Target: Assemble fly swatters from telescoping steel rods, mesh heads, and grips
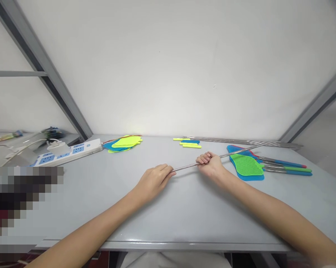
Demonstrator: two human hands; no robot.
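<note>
Both hands grip one thin metal rod (186,167), which slants up and to the right over the table. My left hand (156,178) is closed round its near left end, hiding the tip. Further along the rod, my right hand (211,165) is wrapped round it with the fingers curled upward. Beyond that hand the rod passes over the blue fly swatter head (233,149) and reaches the metal rods at the back. Close by on the right lies a green fly swatter (246,165), stacked with others that have metal shafts and coloured handles.
Loose yellow swatter heads (127,141) and blue ones lie at back left, beside a white power strip (73,152). Short yellow tubes (192,146) and a blue tube (190,142) sit near the wall, with a bundle of metal rods (240,141) to their right. Grey posts flank the table (168,223).
</note>
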